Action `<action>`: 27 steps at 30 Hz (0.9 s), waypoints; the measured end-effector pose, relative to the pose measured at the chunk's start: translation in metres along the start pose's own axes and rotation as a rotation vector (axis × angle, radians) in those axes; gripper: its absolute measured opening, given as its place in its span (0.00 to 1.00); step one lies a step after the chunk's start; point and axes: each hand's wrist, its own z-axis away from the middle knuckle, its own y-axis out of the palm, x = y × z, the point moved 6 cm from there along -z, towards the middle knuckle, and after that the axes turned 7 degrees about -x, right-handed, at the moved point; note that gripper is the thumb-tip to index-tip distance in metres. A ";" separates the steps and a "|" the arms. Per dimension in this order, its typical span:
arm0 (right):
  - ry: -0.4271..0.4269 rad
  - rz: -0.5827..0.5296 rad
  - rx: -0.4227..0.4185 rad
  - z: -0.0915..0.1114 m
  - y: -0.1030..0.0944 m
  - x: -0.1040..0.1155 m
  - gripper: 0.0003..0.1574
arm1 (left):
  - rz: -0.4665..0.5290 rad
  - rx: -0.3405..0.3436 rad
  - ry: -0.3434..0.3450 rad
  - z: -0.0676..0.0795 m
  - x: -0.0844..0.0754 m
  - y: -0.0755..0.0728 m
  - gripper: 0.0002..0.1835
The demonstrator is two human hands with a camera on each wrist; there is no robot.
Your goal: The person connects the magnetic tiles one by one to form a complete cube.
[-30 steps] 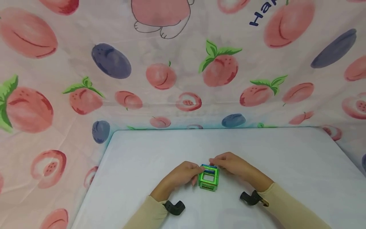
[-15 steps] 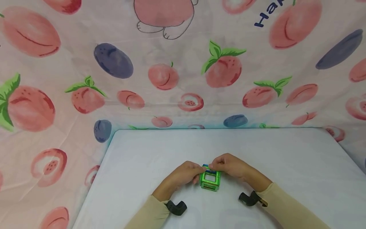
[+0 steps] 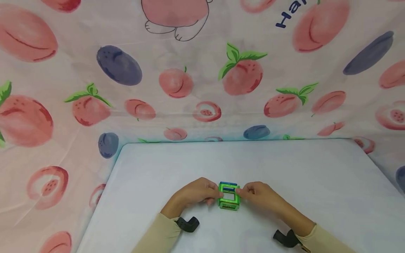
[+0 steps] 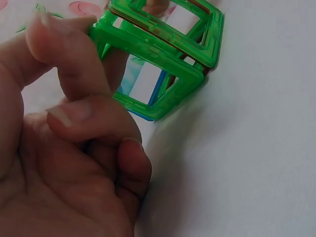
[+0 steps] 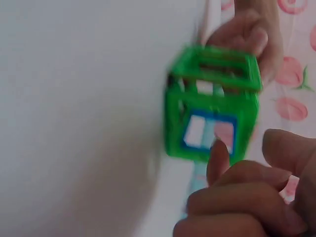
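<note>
A small cube of see-through green magnetic tiles (image 3: 229, 201), each an open square frame, stands on the table between the hands. Blue shows along its rear edge (image 3: 228, 183). My left hand (image 3: 197, 191) grips the cube at its left upper corner; in the left wrist view one finger passes behind the green frame (image 4: 148, 49), the other fingers curled below. From the right, my right hand (image 3: 261, 195) has a fingertip at the cube's right side. Its thumb stands apart from the tiles in the right wrist view, where the cube (image 5: 212, 101) is blurred.
The white table (image 3: 158, 165) stretches around both arms. Behind and to the left hangs a cloth (image 3: 177, 52) printed with peaches and blue fruit. A black wrist mount (image 3: 187, 225) sits at the left cuff, another black mount (image 3: 286, 239) at the right.
My right hand has come from the cube's rear, over its back edge, down to its right side nearer me. My left hand has slid slightly toward the front along the left edge.
</note>
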 end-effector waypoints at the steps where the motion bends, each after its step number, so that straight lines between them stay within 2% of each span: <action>1: -0.006 -0.038 0.034 0.002 0.004 -0.002 0.22 | -0.004 0.005 -0.001 0.000 0.001 0.000 0.22; 8: 0.014 -0.428 0.202 0.006 0.021 -0.013 0.21 | 0.007 0.021 -0.004 0.001 0.001 0.001 0.18; 12: 0.051 -0.575 0.266 0.008 0.028 -0.014 0.19 | 0.015 0.024 0.006 0.002 -0.001 0.002 0.18; 15: 0.052 -0.619 0.290 0.009 0.031 -0.013 0.18 | 0.017 0.019 0.009 0.002 -0.001 0.001 0.18; 20: 0.045 -0.623 0.300 0.010 0.032 -0.015 0.20 | 0.001 0.027 -0.009 0.004 0.001 0.000 0.19; 27: 0.038 -0.587 0.259 0.007 0.029 -0.016 0.22 | -0.009 0.034 -0.002 0.006 -0.001 0.002 0.19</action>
